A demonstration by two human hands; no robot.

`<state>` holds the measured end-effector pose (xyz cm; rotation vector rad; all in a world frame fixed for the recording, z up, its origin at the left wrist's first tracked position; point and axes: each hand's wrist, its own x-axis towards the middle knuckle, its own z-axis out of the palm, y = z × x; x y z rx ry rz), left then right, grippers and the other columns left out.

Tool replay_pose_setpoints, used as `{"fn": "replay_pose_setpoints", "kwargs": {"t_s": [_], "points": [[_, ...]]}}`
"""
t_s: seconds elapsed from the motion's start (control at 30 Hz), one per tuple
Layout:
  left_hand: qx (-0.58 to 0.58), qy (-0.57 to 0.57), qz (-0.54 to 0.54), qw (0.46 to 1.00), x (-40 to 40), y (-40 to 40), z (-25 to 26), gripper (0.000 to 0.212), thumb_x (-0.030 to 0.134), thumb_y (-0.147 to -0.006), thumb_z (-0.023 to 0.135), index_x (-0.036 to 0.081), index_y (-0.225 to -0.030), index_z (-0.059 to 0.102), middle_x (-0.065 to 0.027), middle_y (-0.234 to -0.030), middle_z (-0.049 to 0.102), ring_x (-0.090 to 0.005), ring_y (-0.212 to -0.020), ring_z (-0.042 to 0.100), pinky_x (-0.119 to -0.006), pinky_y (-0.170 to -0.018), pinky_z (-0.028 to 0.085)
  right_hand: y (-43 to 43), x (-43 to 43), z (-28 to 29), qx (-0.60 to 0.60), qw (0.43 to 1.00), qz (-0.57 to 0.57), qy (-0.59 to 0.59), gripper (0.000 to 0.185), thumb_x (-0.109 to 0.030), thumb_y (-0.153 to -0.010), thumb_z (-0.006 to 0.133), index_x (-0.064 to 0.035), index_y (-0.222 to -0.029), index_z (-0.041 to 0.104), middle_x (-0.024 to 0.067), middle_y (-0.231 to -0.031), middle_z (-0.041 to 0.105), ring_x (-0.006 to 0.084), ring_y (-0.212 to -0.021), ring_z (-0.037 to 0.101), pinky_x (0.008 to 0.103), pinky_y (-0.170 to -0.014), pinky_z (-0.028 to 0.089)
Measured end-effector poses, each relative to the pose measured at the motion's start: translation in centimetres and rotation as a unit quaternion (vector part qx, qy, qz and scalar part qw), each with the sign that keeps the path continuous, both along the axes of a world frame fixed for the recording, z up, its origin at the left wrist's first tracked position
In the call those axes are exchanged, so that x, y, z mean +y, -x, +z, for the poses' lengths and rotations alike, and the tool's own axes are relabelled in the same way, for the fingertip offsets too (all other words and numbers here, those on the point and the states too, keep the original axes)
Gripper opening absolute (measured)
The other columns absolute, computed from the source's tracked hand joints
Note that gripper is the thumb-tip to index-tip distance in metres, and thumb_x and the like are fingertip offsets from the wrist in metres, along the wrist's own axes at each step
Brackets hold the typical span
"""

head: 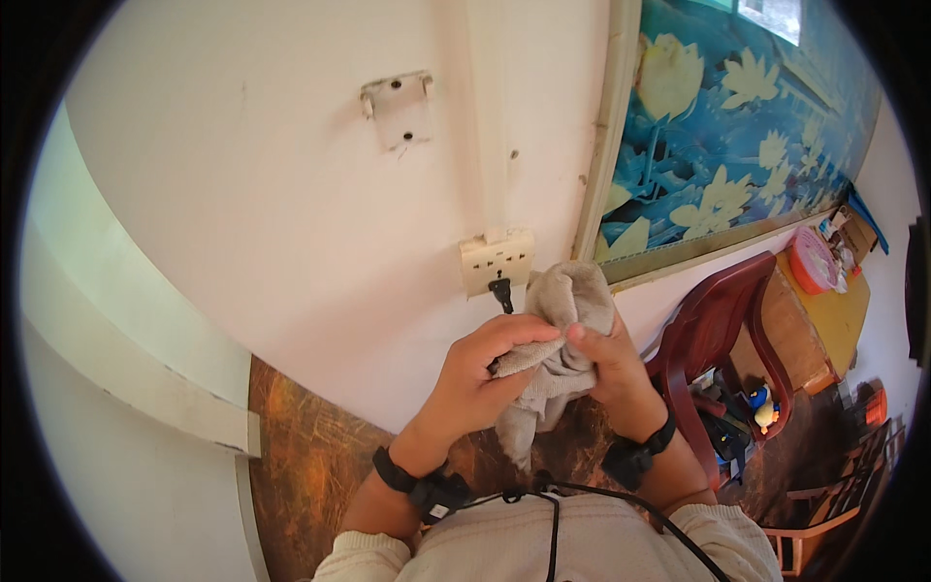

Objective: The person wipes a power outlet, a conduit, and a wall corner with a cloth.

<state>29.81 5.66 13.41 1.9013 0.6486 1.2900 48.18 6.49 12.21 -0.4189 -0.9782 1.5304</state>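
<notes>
A bunched grey-beige cloth (571, 295) is held between my two hands, in front of my chest. My left hand (484, 367) pinches a fold of it, thumb and forefinger closed on the fabric. On the other side my right hand (618, 360) grips the cloth, its thumb pressed near my left fingertips. One loose corner of the cloth hangs down toward the floor. Just beyond my hands, a black plug (501, 292) sits in a white wall socket (496, 260). The fingers behind the cloth are partly hidden.
A metal bracket (400, 109) is fixed to the wall above the socket. At right, a framed lotus picture (727, 131) hangs over a dark red plastic chair (716, 320) with things on its seat. A pink basket (813, 258) stands on a yellow-topped table (836, 313).
</notes>
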Motion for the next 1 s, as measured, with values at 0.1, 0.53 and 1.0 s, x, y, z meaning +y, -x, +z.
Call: {"fn": "replay_pose_setpoints", "kwargs": {"t_s": [0.1, 0.53, 1.0], "points": [[-0.031, 0.087, -0.032, 0.995, 0.1, 0.9, -1.0, 0.041, -0.011, -0.075, 0.058, 0.003, -0.113, 0.061, -0.0079, -0.113, 0.062, -0.0169, -0.105, 0.058, -0.027, -0.091, 0.044, -1.3, 0.1, -0.5, 0.023, 0.996, -0.011, 0.081, 0.047, -0.013, -0.086, 0.065, -0.0028, -0.129, 0.049, 0.0085, -0.115, 0.06, 0.0177, -0.103, 0.06, 0.0306, -0.089, 0.049], [0.177, -0.268, 0.473, 0.82, 7.3, 1.3, 2.0, 0.035, -0.007, -0.069, 0.062, 0.011, -0.097, 0.069, -0.0068, -0.104, 0.055, -0.0255, -0.089, 0.055, -0.033, -0.077, 0.047, 4.7, 1.2, 0.4, -0.17, 0.966, -0.19, -0.041, 0.032, -0.014, -0.083, 0.073, -0.0002, -0.109, 0.059, 0.0013, -0.096, 0.064, 0.0073, -0.086, 0.057, 0.0231, -0.076, 0.048], [0.269, -0.253, 0.419, 0.829, 7.5, -0.3, 1.2, 0.028, -0.002, -0.08, 0.061, 0.003, -0.107, 0.062, -0.0081, -0.106, 0.056, -0.0278, -0.099, 0.053, -0.036, -0.085, 0.045, 1.8, 2.2, -1.7, -0.03, 0.988, -0.119, 0.096, 0.036, -0.011, -0.084, 0.071, 0.0005, -0.115, 0.058, 0.0037, -0.104, 0.064, 0.0093, -0.091, 0.059, 0.0235, -0.08, 0.048]]}}
